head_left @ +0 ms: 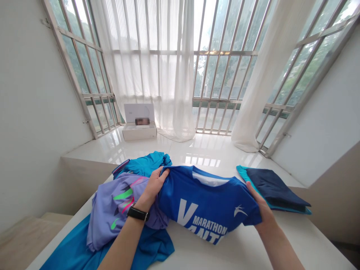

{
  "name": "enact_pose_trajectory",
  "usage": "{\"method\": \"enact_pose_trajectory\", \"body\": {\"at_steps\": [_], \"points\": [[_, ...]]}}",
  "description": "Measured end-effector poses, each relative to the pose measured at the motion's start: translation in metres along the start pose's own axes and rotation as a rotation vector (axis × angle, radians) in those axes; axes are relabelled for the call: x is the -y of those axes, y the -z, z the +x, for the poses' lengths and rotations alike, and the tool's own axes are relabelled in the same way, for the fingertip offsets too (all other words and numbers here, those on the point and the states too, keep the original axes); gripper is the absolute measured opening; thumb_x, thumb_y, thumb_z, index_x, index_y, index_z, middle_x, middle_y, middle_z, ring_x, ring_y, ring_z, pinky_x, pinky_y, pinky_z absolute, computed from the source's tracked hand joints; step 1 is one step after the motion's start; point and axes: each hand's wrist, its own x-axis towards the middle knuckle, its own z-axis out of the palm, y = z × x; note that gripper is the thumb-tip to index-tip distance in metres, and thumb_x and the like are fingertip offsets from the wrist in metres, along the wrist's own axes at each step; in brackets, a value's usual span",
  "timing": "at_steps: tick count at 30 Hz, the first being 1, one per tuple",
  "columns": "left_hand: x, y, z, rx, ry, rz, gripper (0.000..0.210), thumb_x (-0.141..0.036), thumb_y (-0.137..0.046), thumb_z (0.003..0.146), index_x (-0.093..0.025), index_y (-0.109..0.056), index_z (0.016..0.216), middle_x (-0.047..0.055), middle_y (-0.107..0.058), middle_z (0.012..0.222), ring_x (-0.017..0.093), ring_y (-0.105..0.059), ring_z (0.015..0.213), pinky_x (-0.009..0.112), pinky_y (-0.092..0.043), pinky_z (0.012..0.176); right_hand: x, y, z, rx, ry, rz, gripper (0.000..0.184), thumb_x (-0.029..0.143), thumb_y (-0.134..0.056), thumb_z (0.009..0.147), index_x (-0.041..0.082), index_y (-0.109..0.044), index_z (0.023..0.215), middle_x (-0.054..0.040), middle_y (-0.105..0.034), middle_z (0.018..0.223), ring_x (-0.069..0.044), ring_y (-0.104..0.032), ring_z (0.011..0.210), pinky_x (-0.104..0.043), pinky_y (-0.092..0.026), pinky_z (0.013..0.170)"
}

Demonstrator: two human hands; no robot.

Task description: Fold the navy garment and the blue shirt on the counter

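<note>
A blue T-shirt point(208, 202) with white lettering is held up by its shoulders, neckline away from me and lower part folded under. My left hand point(155, 182) pinches its left shoulder, thumb on top. At the right sleeve, my right hand point(261, 206) grips the cloth, its fingers partly hidden behind it. Left of the shirt lies a rumpled purple garment point(105, 210) with green and pink marks, partly behind my left forearm. Teal-blue cloth point(69, 247) spreads beneath it, and a crumpled bright blue garment point(143, 165) sits behind it.
On the right, a neat stack holds a folded navy garment point(272, 187) over a turquoise one point(305, 210). An open white box point(139, 133) stands on the tiled sill point(202, 144) by the barred window. White curtains point(177, 75) hang down to the sill. The white table point(239, 251) lies below.
</note>
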Motion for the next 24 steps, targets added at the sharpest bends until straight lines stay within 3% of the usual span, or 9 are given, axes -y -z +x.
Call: {"method": "enact_pose_trajectory", "body": {"at_steps": [3,5,7,10,12,15,18,21,24], "points": [[0.011,-0.012,0.001,-0.212,-0.216,0.313,0.025,-0.034,-0.063,0.082,-0.018,-0.066,0.101,0.010,-0.068,0.106,0.025,-0.063,0.097,0.041,-0.049,0.093,0.000,-0.006,0.001,-0.001,-0.120,0.040,0.013,0.029,-0.081,0.073,0.021,-0.076,0.082,-0.0048,-0.079,0.072,-0.028,-0.078,0.077,-0.036,-0.067,0.072],[0.012,-0.021,-0.006,-0.247,-0.300,0.411,0.028,-0.034,-0.060,0.085,-0.018,-0.063,0.108,0.011,-0.065,0.111,0.024,-0.063,0.095,0.041,-0.050,0.091,-0.003,-0.014,-0.001,0.021,-0.134,0.061,0.016,0.026,-0.079,0.074,0.021,-0.077,0.089,-0.0043,-0.080,0.077,-0.026,-0.078,0.079,-0.034,-0.066,0.074],[0.009,-0.032,-0.018,-0.004,-0.243,0.387,0.029,-0.042,-0.055,0.091,-0.019,-0.062,0.106,0.009,-0.066,0.101,0.021,-0.064,0.083,0.036,-0.053,0.078,-0.010,-0.026,-0.007,0.050,-0.145,0.046,0.020,0.030,-0.079,0.076,0.021,-0.077,0.094,-0.0044,-0.081,0.082,-0.025,-0.077,0.083,-0.033,-0.065,0.079],[0.003,-0.049,-0.036,0.581,0.058,0.158,0.045,-0.058,-0.051,0.092,-0.017,-0.061,0.109,0.007,-0.067,0.092,0.019,-0.066,0.074,0.028,-0.052,0.061,-0.030,-0.043,-0.018,0.177,-0.164,-0.067,0.035,0.040,-0.078,0.078,0.022,-0.075,0.108,-0.0050,-0.080,0.096,-0.025,-0.076,0.094,-0.036,-0.060,0.091],[0.001,-0.059,-0.046,0.761,0.181,0.046,0.055,-0.065,-0.053,0.088,-0.015,-0.061,0.110,0.007,-0.066,0.094,0.021,-0.067,0.079,0.028,-0.053,0.062,-0.048,-0.049,-0.024,0.381,-0.196,-0.169,0.044,0.044,-0.077,0.079,0.025,-0.072,0.119,-0.0062,-0.078,0.111,-0.026,-0.071,0.107,-0.039,-0.054,0.101],[0.005,-0.070,-0.053,0.626,0.148,0.090,0.045,-0.059,-0.061,0.085,-0.015,-0.066,0.093,0.004,-0.065,0.086,0.021,-0.062,0.084,0.030,-0.051,0.072,-0.071,-0.051,-0.029,0.720,-0.190,-0.290,0.050,0.043,-0.078,0.078,0.031,-0.068,0.126,-0.0061,-0.067,0.134,-0.025,-0.059,0.126,-0.041,-0.041,0.112],[0.011,-0.075,-0.055,0.453,0.128,0.125,0.028,-0.044,-0.063,0.085,-0.016,-0.066,0.079,0.001,-0.063,0.077,0.019,-0.056,0.080,0.028,-0.046,0.073,-0.077,-0.048,-0.030,0.873,-0.154,-0.373,0.054,0.041,-0.078,0.077,0.034,-0.066,0.129,-0.0054,-0.059,0.144,-0.023,-0.061,0.121,-0.040,-0.042,0.109],[0.011,-0.075,-0.052,0.476,0.164,-0.006,0.020,-0.034,-0.059,0.082,-0.016,-0.066,0.077,0.000,-0.061,0.073,0.017,-0.053,0.074,0.027,-0.043,0.071,-0.066,-0.044,-0.025,0.776,-0.099,-0.446,0.045,0.046,-0.073,0.080,0.026,-0.069,0.120,-0.0098,-0.071,0.122,-0.022,-0.070,0.097,-0.039,-0.054,0.092],[0.001,-0.072,-0.053,0.552,0.227,-0.217,0.025,-0.022,-0.059,0.072,-0.017,-0.070,0.094,0.001,-0.065,0.081,0.017,-0.057,0.077,0.027,-0.045,0.075,-0.054,-0.037,-0.013,0.463,0.206,-0.618,0.035,0.049,-0.061,0.088,0.022,-0.069,0.110,-0.0088,-0.073,0.102,-0.022,-0.070,0.088,-0.038,-0.058,0.081]]}}
